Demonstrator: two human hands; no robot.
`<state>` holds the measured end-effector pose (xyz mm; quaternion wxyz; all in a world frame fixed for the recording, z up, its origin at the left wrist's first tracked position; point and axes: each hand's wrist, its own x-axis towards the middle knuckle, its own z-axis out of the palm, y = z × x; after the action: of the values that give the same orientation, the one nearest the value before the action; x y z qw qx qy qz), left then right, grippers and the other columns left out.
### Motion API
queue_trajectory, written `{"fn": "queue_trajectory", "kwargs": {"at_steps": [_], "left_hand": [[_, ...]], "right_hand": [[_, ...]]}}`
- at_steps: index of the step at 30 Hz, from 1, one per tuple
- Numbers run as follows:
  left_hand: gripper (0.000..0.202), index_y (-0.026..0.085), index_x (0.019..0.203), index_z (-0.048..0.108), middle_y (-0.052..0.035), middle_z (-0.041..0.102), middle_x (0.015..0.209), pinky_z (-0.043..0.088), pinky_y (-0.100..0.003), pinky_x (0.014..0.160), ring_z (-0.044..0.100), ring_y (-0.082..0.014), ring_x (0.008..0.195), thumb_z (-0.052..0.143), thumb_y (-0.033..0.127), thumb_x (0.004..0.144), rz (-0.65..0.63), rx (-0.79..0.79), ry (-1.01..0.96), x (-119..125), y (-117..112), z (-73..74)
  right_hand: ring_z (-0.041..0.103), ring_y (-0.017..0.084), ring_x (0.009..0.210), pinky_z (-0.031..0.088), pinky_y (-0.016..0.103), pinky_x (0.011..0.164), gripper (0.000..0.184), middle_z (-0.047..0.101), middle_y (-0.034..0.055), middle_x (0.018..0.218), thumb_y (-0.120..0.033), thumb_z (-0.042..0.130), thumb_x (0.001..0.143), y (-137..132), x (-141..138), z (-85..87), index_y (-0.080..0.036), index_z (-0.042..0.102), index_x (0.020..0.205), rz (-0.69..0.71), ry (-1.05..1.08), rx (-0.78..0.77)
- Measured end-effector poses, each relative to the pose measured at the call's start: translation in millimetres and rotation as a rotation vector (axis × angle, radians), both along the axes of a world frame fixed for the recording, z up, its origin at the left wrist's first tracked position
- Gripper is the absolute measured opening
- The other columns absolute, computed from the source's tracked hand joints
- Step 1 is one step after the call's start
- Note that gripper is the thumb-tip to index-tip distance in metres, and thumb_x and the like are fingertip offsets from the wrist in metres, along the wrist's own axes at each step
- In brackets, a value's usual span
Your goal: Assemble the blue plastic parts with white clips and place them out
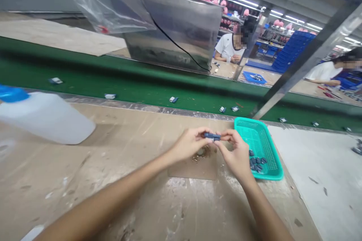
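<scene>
Across a green belt [141, 90] dotted with small parts [173, 99], a co-worker in white [228, 47] looks down; nearer, a worker's left hand [191, 144] and right hand [235, 152], fingertips nearly closed, pinch a dark-blue piece [212, 136] above a scuffed worktop [158, 203], left of a turquoise basket [270, 150].

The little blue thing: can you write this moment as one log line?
left hand: pinching left end of small blue piece | right hand: pinching its right end | beside right hand: teal basket holding dark pieces
</scene>
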<state>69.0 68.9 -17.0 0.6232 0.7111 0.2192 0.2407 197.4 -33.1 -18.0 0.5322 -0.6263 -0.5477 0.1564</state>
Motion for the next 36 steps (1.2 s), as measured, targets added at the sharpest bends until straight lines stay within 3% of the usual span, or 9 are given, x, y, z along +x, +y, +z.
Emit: {"fn": "queue_trajectory", "kwargs": {"at_steps": [2, 4, 8, 14, 21, 24, 28, 33, 36], "left_hand": [[0.018, 0.015, 0.088, 0.063, -0.0035, 0.065, 0.089, 0.045, -0.025, 0.073, 0.059, -0.0149, 0.079, 0.057, 0.02, 0.071, 0.028, 0.25, 0.187, 21.9, 41.5, -0.6], [0.02, 0.016, 0.09, 0.064, -0.0022, 0.064, 0.083, 0.044, -0.024, 0.071, 0.058, -0.0145, 0.074, 0.056, 0.019, 0.072, 0.238, 0.435, 0.436, 46.4, 84.9, -7.0], [0.027, 0.012, 0.1, 0.06, -0.0103, 0.06, 0.089, 0.041, -0.032, 0.076, 0.055, -0.0224, 0.087, 0.044, 0.015, 0.079, 0.415, 0.499, 0.558, 86.8, 136.9, -21.5], [0.03, 0.019, 0.107, 0.056, -0.0122, 0.049, 0.109, 0.028, -0.04, 0.095, 0.038, -0.0273, 0.112, 0.047, 0.031, 0.081, 0.301, 0.658, 0.531, 157.6, 116.9, -32.0], [0.02, 0.013, 0.079, 0.061, -0.0089, 0.057, 0.085, 0.039, -0.033, 0.084, 0.052, -0.0245, 0.093, 0.066, 0.014, 0.06, 0.121, 0.497, 0.464, 224.9, 89.1, -41.7], [0.011, 0.012, 0.078, 0.059, -0.0067, 0.06, 0.077, 0.043, -0.029, 0.079, 0.056, -0.0184, 0.083, 0.057, 0.01, 0.068, 0.113, 0.314, 0.361, 208.6, 85.5, -31.6], [0.018, 0.01, 0.091, 0.055, -0.0082, 0.062, 0.08, 0.047, -0.026, 0.072, 0.059, -0.0109, 0.071, 0.042, 0.011, 0.079, 0.102, 0.073, 0.198, 129.1, 75.7, -21.8], [0.026, 0.012, 0.097, 0.056, -0.0021, 0.059, 0.079, 0.046, -0.023, 0.071, 0.055, -0.0075, 0.065, 0.057, 0.021, 0.072, 0.172, -0.257, 0.019, 0.2, 57.7, -21.6], [0.032, 0.014, 0.101, 0.056, 0.0001, 0.058, 0.076, 0.044, -0.022, 0.068, 0.053, -0.0074, 0.063, 0.059, 0.021, 0.07, 0.241, -0.299, 0.019, -43.2, 47.8, -21.0]], "right_hand": [[0.055, 0.021, 0.097, 0.043, 0.037, 0.084, 0.033, 0.059, 0.0074, 0.104, -0.022, 0.056, 0.076, -0.6, 28.7, 3.0, -0.021, 0.046, 0.108, -0.007, -0.235, -0.104], [0.053, 0.023, 0.098, 0.043, 0.037, 0.083, 0.035, 0.056, 0.0104, 0.109, -0.018, 0.052, 0.077, -7.1, 65.3, 3.4, -0.018, 0.047, 0.112, 0.01, -0.439, -0.27], [0.055, 0.023, 0.091, 0.041, 0.034, 0.08, 0.029, 0.056, 0.0106, 0.099, -0.004, 0.05, 0.071, -33.3, 121.0, -5.0, -0.015, 0.059, 0.096, -0.002, -0.668, -0.595], [0.055, 0.02, 0.083, 0.04, 0.027, 0.073, 0.025, 0.058, 0.0084, 0.085, 0.001, 0.046, 0.069, -45.1, 118.4, -30.7, -0.014, 0.061, 0.082, 0.044, -0.692, -0.659], [0.054, 0.017, 0.071, 0.043, 0.028, 0.067, 0.017, 0.056, 0.007, 0.081, -0.006, 0.045, 0.07, -45.7, 115.7, -35.7, -0.015, 0.058, 0.078, -0.11, -0.472, -0.413], [0.054, 0.014, 0.073, 0.046, 0.027, 0.063, 0.009, 0.048, 0.0071, 0.094, -0.017, 0.051, 0.071, -58.5, 115.5, -28.2, -0.017, 0.058, 0.077, -0.216, -0.059, -0.138], [0.053, 0.015, 0.076, 0.047, 0.026, 0.062, 0.013, 0.042, 0.0046, 0.09, -0.026, 0.063, 0.066, -67.3, 97.7, -9.8, -0.018, 0.061, 0.076, -0.201, 0.24, 0.006], [0.052, 0.014, 0.073, 0.047, 0.026, 0.06, 0.015, 0.049, 0.0042, 0.084, -0.026, 0.059, 0.071, -42.1, 56.1, 1.4, -0.02, 0.062, 0.084, -0.038, 0.203, -0.107], [0.054, 0.016, 0.074, 0.047, 0.029, 0.064, 0.02, 0.055, 0.0052, 0.084, -0.022, 0.055, 0.072, -15.5, 26.8, -6.7, -0.018, 0.058, 0.091, 0.062, 0.038, -0.247]]}}
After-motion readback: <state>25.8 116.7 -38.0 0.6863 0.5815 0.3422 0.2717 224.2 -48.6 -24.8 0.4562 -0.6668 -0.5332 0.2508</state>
